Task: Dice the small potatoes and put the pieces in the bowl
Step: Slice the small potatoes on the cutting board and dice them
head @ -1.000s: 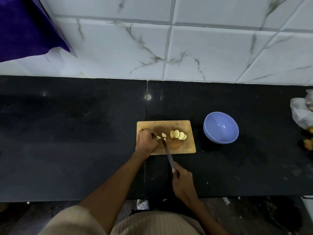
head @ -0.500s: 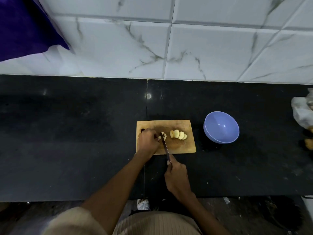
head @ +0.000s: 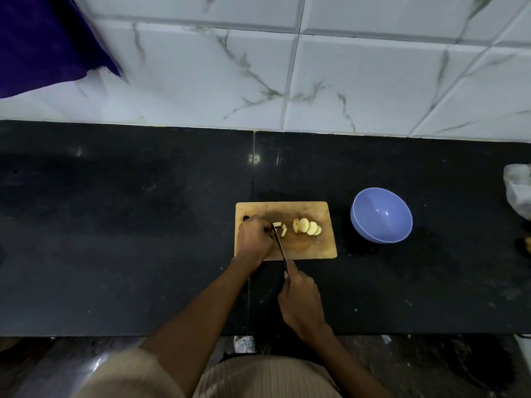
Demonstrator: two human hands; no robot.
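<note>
A small wooden cutting board [head: 321, 248] lies on the black counter. Near its middle sits a row of pale round potato slices [head: 308, 226], with a couple of thin cut strips [head: 283, 229] to their left. My left hand [head: 254, 239] rests on the board's left part, its fingertips pinching a potato piece that it mostly hides. My right hand [head: 301, 304] grips the handle of a knife [head: 279, 244], whose blade angles up onto the board and touches down beside my left fingertips. An empty lavender bowl [head: 381, 215] stands to the right of the board.
A white plastic bag [head: 519, 191] lies at the counter's right edge, with a brownish potato [head: 527, 242] just in view below it. A purple cloth [head: 43, 41] hangs at the top left against the marble tiles. The counter's front edge runs just below my right wrist.
My right hand slid forward toward the board, carrying the knife blade closer to my left fingertips. A cut strip now lies separate beside the blade. The slices and bowl have not moved.
</note>
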